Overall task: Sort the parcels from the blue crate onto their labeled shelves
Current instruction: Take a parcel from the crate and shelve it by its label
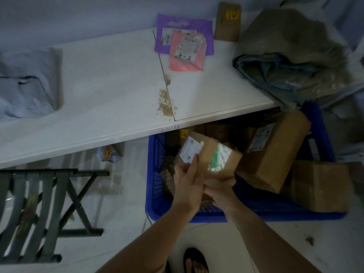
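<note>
Both hands, left hand (188, 179) and right hand (220, 191), grip a brown box (213, 160) over the blue crate (157, 174). On the far shelf (110, 91), a pink bag (187, 53) reads "4-2".

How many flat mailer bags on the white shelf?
2: a purple mailer at the back of the white shelf, and a pink mailer overlapping its front. More could be hidden under the grey bags.

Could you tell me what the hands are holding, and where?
Both hands hold a small cardboard box above the blue crate: left hand at its labelled left end, right hand under its near bottom edge.
</note>
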